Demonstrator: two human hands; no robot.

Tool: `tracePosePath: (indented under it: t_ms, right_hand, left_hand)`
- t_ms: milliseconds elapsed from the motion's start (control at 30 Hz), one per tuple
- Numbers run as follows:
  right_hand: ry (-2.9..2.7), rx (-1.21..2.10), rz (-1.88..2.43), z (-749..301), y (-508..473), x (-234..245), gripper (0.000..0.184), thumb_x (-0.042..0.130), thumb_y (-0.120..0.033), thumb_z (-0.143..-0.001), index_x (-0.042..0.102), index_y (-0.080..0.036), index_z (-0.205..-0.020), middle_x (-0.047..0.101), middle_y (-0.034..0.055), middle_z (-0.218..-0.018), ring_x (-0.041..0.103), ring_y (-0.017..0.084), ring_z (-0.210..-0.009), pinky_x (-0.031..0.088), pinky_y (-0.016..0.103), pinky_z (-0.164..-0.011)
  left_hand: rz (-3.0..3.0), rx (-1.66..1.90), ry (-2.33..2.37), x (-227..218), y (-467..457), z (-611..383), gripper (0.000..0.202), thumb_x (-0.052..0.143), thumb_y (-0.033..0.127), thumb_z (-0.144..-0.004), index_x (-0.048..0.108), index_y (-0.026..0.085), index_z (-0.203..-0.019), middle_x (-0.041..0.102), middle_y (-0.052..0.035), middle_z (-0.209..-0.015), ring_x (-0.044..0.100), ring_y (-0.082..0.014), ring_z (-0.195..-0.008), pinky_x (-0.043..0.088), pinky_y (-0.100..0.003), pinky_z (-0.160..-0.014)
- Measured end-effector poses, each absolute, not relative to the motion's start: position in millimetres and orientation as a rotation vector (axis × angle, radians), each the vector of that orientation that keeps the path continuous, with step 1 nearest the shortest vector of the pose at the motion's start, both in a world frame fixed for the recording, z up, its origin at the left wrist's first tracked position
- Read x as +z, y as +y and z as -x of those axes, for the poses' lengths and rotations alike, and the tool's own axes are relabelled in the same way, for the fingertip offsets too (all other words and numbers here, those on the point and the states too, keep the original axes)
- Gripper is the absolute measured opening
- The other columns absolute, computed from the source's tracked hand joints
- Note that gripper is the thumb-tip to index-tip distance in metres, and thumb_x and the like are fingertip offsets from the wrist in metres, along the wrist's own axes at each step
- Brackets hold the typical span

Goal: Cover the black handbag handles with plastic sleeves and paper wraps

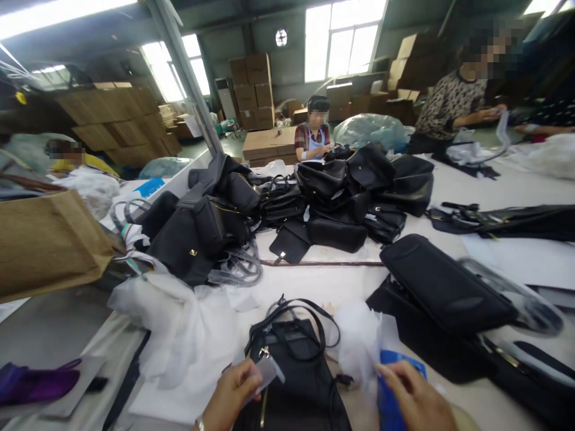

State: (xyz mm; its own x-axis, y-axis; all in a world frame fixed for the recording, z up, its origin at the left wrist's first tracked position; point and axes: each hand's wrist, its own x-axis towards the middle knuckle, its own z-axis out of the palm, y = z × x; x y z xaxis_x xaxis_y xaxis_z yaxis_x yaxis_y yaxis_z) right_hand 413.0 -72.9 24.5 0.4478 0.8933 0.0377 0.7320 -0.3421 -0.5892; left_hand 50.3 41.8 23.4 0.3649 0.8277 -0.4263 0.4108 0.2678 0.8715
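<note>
A black handbag [294, 383] lies in front of me with its handles looped at the far end and a gold zipper on its front. My left hand [234, 389] is over the bag's left side, pinching a small clear plastic strip [267, 372] near the metal zip pull. To the right of the bag, my right hand [417, 392] has its fingers drawn together at a blue packet [390, 392]. Crumpled translucent wrapping [357, 338] sits beside the fingertips. What exactly the right fingers grip is hidden.
Black bags [330, 179] are heaped across the table. More black bags [449, 287] lie at the right. White wrapping sheets [175, 323] and a brown paper-like bag [49, 245] are at the left. Co-workers [313, 134] sit or stand beyond the table, near stacked cartons [251, 90].
</note>
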Motion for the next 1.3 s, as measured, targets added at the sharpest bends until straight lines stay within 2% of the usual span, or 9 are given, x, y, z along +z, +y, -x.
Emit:
tracePosePath:
  t_ms: [133, 233, 367, 533, 733, 833, 933, 1067, 1300]
  right_hand:
    - [-1.503, 1.011, 1.786, -276, -12, 44, 0.036, 0.044, -0.046, -0.091, 0.053, -0.021, -0.067, 0.061, -0.0014, -0.062, 0.059, 0.015, -0.062, 0.042, 0.022, -0.058]
    - [-1.488, 1.255, 1.507, -215, 6, 35, 0.015, 0.059, -0.034, -0.081, 0.059, -0.02, -0.086, 0.066, -0.0006, -0.075, 0.061, 0.014, -0.065, 0.043, 0.02, -0.06]
    - [-1.424, 1.272, 1.508, -192, 14, 17, 0.012, 0.051, -0.024, -0.079, 0.057, -0.019, -0.069, 0.063, -0.0011, -0.063, 0.06, 0.014, -0.059, 0.038, 0.019, -0.055]
    - [-1.496, 1.216, 1.717, -188, 22, 8, 0.007, 0.057, -0.02, -0.071, 0.054, -0.019, -0.065, 0.058, -0.0033, -0.058, 0.054, 0.012, -0.055, 0.031, 0.02, -0.053]
    - [-1.592, 1.405, 1.678, -173, 20, -14, 0.02, 0.057, -0.025, -0.077, 0.048, -0.019, -0.059, 0.047, -0.006, -0.052, 0.047, 0.01, -0.051, 0.025, 0.02, -0.049]
    - [-1.731, 1.461, 1.627, -168, 25, -13, 0.023, 0.056, -0.025, -0.081, 0.048, -0.019, -0.06, 0.05, -0.0058, -0.054, 0.05, 0.01, -0.053, 0.025, 0.02, -0.049]
    - [-1.845, 1.338, 1.593, -169, 49, 3, 0.018, 0.051, -0.024, -0.089, 0.054, -0.02, -0.072, 0.06, -0.0038, -0.068, 0.056, 0.012, -0.065, 0.034, 0.02, -0.056]
    - [-2.172, 0.894, 1.621, -158, 99, 17, 0.015, 0.045, -0.022, -0.094, 0.058, -0.02, -0.086, 0.063, 0.0021, -0.085, 0.057, 0.017, -0.082, 0.039, 0.026, -0.074]
    - [-2.894, 0.561, 1.386, -108, 136, -24, 0.018, 0.066, -0.027, -0.082, 0.067, -0.011, -0.09, 0.068, 0.0142, -0.093, 0.055, 0.03, -0.101, 0.03, 0.048, -0.099]
  left_hand:
    - [-1.466, 0.377, 1.197, 26, 42, -41, 0.03, 0.053, 0.044, -0.083, 0.059, 0.018, -0.069, 0.063, 0.0003, -0.066, 0.057, -0.0172, -0.068, 0.039, -0.025, -0.065]
    - [-1.466, 0.36, 1.143, 21, 41, -31, 0.036, 0.053, 0.051, -0.082, 0.058, 0.018, -0.071, 0.062, -0.0003, -0.07, 0.054, -0.0171, -0.069, 0.039, -0.024, -0.064]
    - [-1.302, 0.374, 1.077, 8, 40, -23, 0.036, 0.057, 0.054, -0.079, 0.058, 0.019, -0.074, 0.059, -0.0002, -0.069, 0.053, -0.0169, -0.068, 0.039, -0.025, -0.061]
    - [-1.038, 0.419, 0.921, -6, 45, -21, 0.033, 0.068, 0.049, -0.072, 0.056, 0.019, -0.075, 0.059, 0.0003, -0.066, 0.053, -0.0153, -0.063, 0.038, -0.025, -0.058]
    - [-0.972, 0.358, 0.942, -10, 47, -2, 0.032, 0.07, 0.046, -0.07, 0.053, 0.019, -0.067, 0.055, 0.0023, -0.06, 0.05, -0.0125, -0.054, 0.033, -0.024, -0.051]
    - [-1.053, 0.283, 1.05, -7, 46, 18, 0.034, 0.064, 0.05, -0.073, 0.053, 0.019, -0.066, 0.056, 0.0025, -0.054, 0.049, -0.0129, -0.049, 0.031, -0.024, -0.048]
    - [-1.219, 0.26, 1.236, -10, 48, 49, 0.032, 0.057, 0.048, -0.079, 0.052, 0.02, -0.064, 0.059, 0.0017, -0.052, 0.054, -0.0153, -0.051, 0.035, -0.025, -0.052]
    - [-1.365, 0.193, 1.547, -25, 49, 101, 0.029, 0.046, 0.041, -0.084, 0.047, 0.022, -0.061, 0.06, 0.0031, -0.051, 0.056, -0.0162, -0.051, 0.035, -0.025, -0.055]
    - [-1.324, 0.193, 1.681, -37, 46, 133, 0.028, 0.043, 0.04, -0.084, 0.044, 0.023, -0.061, 0.055, 0.0049, -0.051, 0.056, -0.0155, -0.05, 0.034, -0.025, -0.052]
